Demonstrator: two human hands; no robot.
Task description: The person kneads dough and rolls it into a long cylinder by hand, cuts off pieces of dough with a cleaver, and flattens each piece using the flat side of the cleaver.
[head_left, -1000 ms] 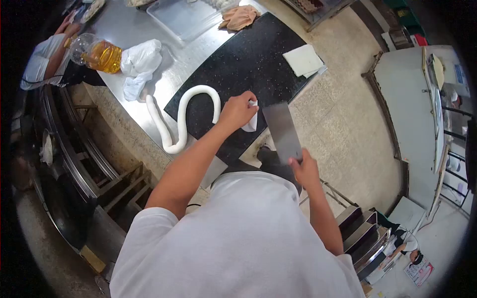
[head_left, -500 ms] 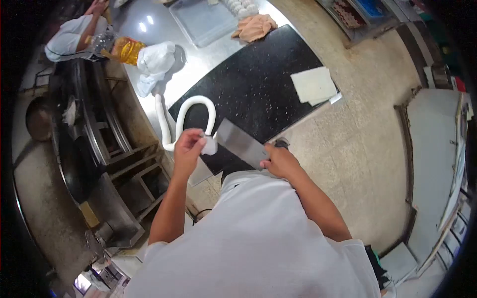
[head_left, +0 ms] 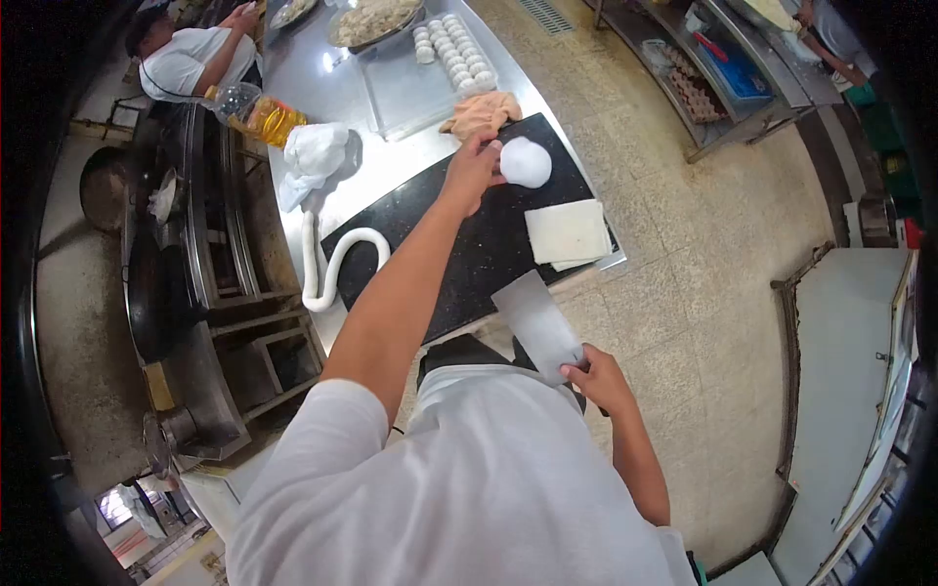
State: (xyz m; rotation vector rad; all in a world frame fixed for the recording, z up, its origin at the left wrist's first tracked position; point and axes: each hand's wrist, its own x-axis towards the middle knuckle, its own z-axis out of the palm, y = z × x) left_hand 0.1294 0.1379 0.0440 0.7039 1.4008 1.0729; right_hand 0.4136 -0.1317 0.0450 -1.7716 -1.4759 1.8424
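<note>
Round white piece (head_left: 526, 162) at left fingers (head_left: 478, 144), broad metal cleaver (head_left: 538, 322) in right fingers (head_left: 578, 375)

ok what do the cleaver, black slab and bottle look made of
Cleaver: probably steel, its flat grey face softly reflective. Black slab: likely smooth stone or an imitation, dark and pale-flecked. Bottle: seemingly glossy clear plastic, since yellow liquid shows through, though glass is possible.

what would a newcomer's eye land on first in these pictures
Probably the broad metal blade gripped in the right hand, just off the near edge of the black board. Next comes the round white piece at the left hand, towards the board's far end. The bent white rope also stands out, lying partly on the board's left side.
</note>
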